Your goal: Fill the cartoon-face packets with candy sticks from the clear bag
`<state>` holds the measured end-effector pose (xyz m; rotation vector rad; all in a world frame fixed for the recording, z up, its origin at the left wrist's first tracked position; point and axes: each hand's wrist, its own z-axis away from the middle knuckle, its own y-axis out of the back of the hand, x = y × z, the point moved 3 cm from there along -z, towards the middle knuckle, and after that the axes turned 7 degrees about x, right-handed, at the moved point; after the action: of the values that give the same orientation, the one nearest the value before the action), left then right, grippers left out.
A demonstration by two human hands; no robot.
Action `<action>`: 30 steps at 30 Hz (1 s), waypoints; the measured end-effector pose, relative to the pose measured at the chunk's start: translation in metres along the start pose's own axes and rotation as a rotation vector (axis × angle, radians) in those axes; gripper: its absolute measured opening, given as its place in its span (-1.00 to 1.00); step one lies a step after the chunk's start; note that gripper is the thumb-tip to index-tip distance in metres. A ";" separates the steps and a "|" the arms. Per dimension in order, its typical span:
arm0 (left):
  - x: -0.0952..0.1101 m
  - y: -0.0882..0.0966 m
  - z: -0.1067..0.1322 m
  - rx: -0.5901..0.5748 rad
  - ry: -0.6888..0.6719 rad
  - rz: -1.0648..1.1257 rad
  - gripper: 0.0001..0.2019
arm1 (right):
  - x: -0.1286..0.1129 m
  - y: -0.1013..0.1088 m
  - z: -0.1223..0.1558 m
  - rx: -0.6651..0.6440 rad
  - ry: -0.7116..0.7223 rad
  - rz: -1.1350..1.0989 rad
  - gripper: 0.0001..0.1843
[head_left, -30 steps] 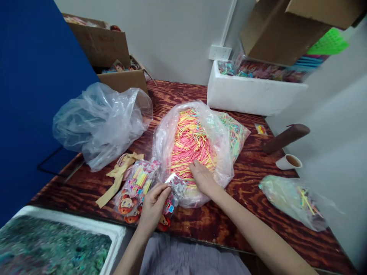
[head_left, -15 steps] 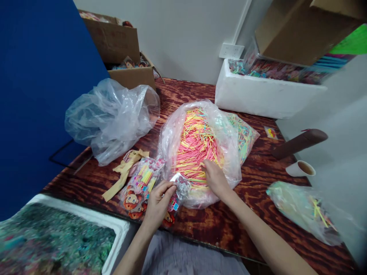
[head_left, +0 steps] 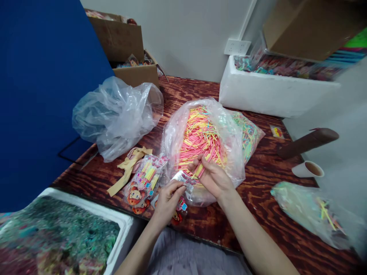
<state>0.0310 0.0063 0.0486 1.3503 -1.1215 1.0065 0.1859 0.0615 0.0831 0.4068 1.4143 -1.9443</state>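
Observation:
My left hand [head_left: 169,198] pinches a small clear packet [head_left: 181,206] with a cartoon print, near the table's front edge. In my right hand [head_left: 215,178] are several thin pink and yellow sticks [head_left: 199,170], held across the curled fingers, palm partly turned up. Right behind both hands stands a large clear plastic bag [head_left: 171,131], its mouth wide, full of loose pink and yellow sticks [head_left: 197,139]. Left of my left hand lie printed packets [head_left: 143,183] with yellow sticks inside, overlapping one another. A beige cloth strip [head_left: 127,168] rests beside them.
A crumpled clear bag [head_left: 117,114] and cardboard boxes [head_left: 137,74] occupy the back left. At the back right is a white foam box [head_left: 258,89]. To the right are a brown cylinder [head_left: 309,143], a paper cup [head_left: 301,170] and a plastic bag [head_left: 304,210]. A foam tub [head_left: 122,229] sits front left.
My right hand has lifted out of the stick pile and turned palm-up, with sticks now showing in its fingers. My left hand still pinches the packet. The view has shifted slightly.

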 end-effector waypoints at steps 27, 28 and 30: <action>0.001 0.005 0.004 0.112 0.068 0.159 -0.81 | 0.020 -0.011 0.038 -0.071 0.134 0.522 -0.65; 0.001 0.005 0.004 0.126 0.078 0.170 -0.81 | 0.018 -0.011 0.040 -0.029 0.203 0.561 -0.66; 0.001 0.005 0.004 0.135 0.092 0.194 -0.81 | 0.017 -0.011 0.044 0.024 0.363 0.700 -0.77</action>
<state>0.0259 0.0021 0.0504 1.3046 -1.1471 1.2924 0.1724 0.0171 0.0959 1.1411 1.2257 -1.3509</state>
